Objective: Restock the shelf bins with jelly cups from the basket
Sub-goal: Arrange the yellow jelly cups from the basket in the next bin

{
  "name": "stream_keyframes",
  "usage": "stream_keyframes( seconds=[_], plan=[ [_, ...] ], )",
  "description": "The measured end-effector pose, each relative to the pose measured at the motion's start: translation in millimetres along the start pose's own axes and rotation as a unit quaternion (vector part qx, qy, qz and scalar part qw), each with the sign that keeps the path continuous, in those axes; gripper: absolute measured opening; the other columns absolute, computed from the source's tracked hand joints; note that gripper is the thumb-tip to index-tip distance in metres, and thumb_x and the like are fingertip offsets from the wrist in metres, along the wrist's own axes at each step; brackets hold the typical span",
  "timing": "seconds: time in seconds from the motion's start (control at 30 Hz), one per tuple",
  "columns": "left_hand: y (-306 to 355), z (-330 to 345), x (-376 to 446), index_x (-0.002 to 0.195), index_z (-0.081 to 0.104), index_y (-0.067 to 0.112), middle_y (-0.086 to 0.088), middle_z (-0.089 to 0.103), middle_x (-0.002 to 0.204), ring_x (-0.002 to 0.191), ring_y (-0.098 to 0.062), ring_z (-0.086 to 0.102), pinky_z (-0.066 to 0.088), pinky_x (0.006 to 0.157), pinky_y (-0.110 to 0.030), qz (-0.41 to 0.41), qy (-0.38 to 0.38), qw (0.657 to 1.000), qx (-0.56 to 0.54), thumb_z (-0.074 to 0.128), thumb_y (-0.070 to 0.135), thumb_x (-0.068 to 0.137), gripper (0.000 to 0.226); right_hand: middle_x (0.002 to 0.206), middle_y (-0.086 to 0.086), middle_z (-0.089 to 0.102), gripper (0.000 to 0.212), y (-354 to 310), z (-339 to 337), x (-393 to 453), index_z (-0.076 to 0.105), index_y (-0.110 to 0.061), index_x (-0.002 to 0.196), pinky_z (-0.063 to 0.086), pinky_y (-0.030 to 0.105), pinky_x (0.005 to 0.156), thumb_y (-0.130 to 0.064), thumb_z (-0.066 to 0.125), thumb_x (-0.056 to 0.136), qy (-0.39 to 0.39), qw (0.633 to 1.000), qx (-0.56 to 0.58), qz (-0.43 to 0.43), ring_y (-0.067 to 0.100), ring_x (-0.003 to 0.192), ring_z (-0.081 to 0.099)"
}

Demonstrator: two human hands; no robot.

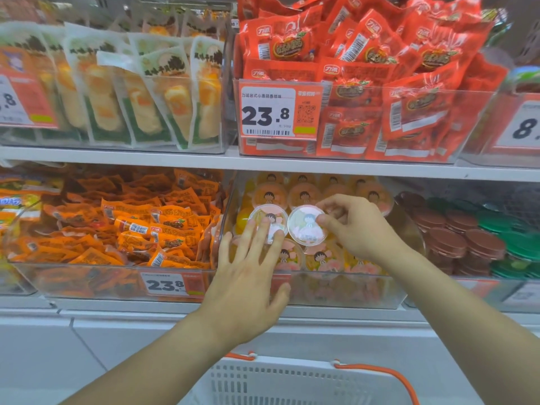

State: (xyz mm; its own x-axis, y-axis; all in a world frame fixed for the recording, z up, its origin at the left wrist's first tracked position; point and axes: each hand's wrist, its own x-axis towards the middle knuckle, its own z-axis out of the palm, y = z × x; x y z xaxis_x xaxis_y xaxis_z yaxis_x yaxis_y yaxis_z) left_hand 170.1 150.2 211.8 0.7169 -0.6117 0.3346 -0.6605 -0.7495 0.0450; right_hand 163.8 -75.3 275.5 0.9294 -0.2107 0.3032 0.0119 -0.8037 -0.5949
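Note:
A clear shelf bin (344, 290) on the lower shelf holds several jelly cups with cartoon lids. My left hand (248, 276) reaches over the bin's front wall, its straight fingers resting on a pale jelly cup (267, 222) at the top of the pile. My right hand (356, 226) pinches a second pale-lidded jelly cup (305, 229) by its rim, right beside the first. The white basket (292, 381) with orange handles sits below, at the bottom edge of the view; its contents are hidden.
Left of the jelly bin stands a bin of orange snack packs (117, 226); to the right, stacks of brown and green lidded cups (467, 238). The upper shelf carries red packets (380, 83) and pale green packs (131, 92). Price tags hang on the bin fronts.

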Motion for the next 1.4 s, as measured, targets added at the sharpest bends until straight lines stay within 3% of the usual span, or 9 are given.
stream_keyframes(
  seconds=[0.17,0.33,0.5,0.57,0.67,0.8,1.0,1.2,1.4],
  plan=[
    [-0.4,3.1,0.6,0.158,0.022,0.020,-0.013,0.012,0.166,0.154,-0.030,0.004,0.017,0.118,-0.059,0.004,0.018,1.000,0.009,0.034,0.057,0.091,0.078,0.074,-0.011,0.068,0.019,-2.1,4.7,-1.5,0.065,-0.028,0.101,0.041,0.006,0.058,-0.027,0.076,0.086,0.060,0.997,0.052,0.019,-0.001,0.060,0.057],
    [3.9,-1.5,0.6,0.155,0.027,0.018,-0.013,0.014,0.164,0.152,-0.029,0.005,0.015,0.118,-0.052,0.002,0.048,0.998,-0.027,0.039,0.052,0.089,0.075,0.080,-0.014,0.069,0.020,-3.1,6.9,-6.9,0.064,-0.027,0.101,0.052,0.021,0.068,-0.032,0.075,0.085,0.100,0.991,0.081,0.032,0.003,0.069,0.062],
    [17.8,-21.0,2.2,0.098,0.061,0.014,0.001,0.057,0.093,0.086,-0.021,0.053,0.042,0.073,-0.036,0.073,0.225,0.953,-0.190,0.052,0.025,0.086,0.019,0.077,-0.008,0.062,0.006,-14.6,-4.0,-36.5,0.063,-0.022,0.089,0.041,0.011,0.060,-0.019,0.067,0.092,0.225,0.966,0.115,-0.059,0.006,0.067,0.054],
    [30.4,-17.1,-6.3,0.085,0.056,0.018,0.005,0.056,0.074,0.066,-0.021,0.053,0.043,0.058,-0.038,0.102,0.168,0.951,-0.239,0.049,0.025,0.087,0.010,0.075,-0.001,0.061,0.006,-12.5,-4.6,-66.1,0.063,-0.016,0.088,0.042,0.015,0.057,-0.013,0.066,0.092,0.231,0.956,0.134,-0.125,0.012,0.065,0.054],
    [54.9,14.0,-25.5,0.084,0.047,0.024,0.003,0.061,0.078,0.070,-0.024,0.056,0.041,0.059,-0.036,0.116,-0.078,0.969,-0.202,0.045,0.030,0.090,0.009,0.072,-0.003,0.059,0.005,16.3,11.4,-118.2,0.061,-0.018,0.089,0.041,0.017,0.057,-0.015,0.064,0.090,0.161,0.970,0.092,-0.159,0.011,0.063,0.052],
    [79.9,94.9,-48.5,0.093,0.058,0.019,-0.008,0.068,0.095,0.087,-0.031,0.062,0.045,0.069,-0.033,0.109,-0.297,0.938,-0.142,0.048,0.029,0.092,0.013,0.067,-0.014,0.056,0.003,77.9,51.4,-174.8,0.056,-0.030,0.088,0.046,0.025,0.058,-0.030,0.057,0.091,-0.076,0.993,-0.073,-0.057,0.006,0.060,0.052],
    [127.8,245.0,-92.4,0.115,0.056,0.015,-0.007,0.063,0.113,0.106,-0.027,0.059,0.046,0.082,-0.034,-0.093,-0.375,0.896,-0.220,0.054,0.030,0.093,0.027,0.108,0.005,0.067,0.020,167.7,112.9,-228.9,0.065,-0.015,0.107,0.053,0.036,0.085,-0.021,0.051,0.093,-0.385,0.885,-0.192,0.180,0.024,0.099,0.062],
    [176.0,347.8,-146.3,0.133,0.045,0.016,-0.004,0.052,0.126,0.117,-0.024,0.054,0.046,0.089,-0.036,-0.207,-0.421,0.846,-0.256,0.067,0.054,0.077,0.071,0.118,0.006,0.058,0.029,209.8,152.1,-251.6,0.051,-0.017,0.124,0.040,0.029,0.073,-0.018,0.051,0.095,-0.387,0.864,-0.195,0.255,0.024,0.107,0.059],
    [177.0,361.2,-153.8,0.082,0.063,0.022,0.001,0.061,0.085,0.089,-0.019,0.057,0.049,0.076,-0.034,-0.216,-0.388,0.820,-0.361,0.071,0.027,0.076,0.011,0.136,0.011,0.049,0.044,241.4,187.5,-249.8,0.043,-0.010,0.138,0.044,0.035,0.094,-0.032,0.048,0.100,-0.318,0.874,-0.138,0.340,0.029,0.120,0.055]
  ],
)
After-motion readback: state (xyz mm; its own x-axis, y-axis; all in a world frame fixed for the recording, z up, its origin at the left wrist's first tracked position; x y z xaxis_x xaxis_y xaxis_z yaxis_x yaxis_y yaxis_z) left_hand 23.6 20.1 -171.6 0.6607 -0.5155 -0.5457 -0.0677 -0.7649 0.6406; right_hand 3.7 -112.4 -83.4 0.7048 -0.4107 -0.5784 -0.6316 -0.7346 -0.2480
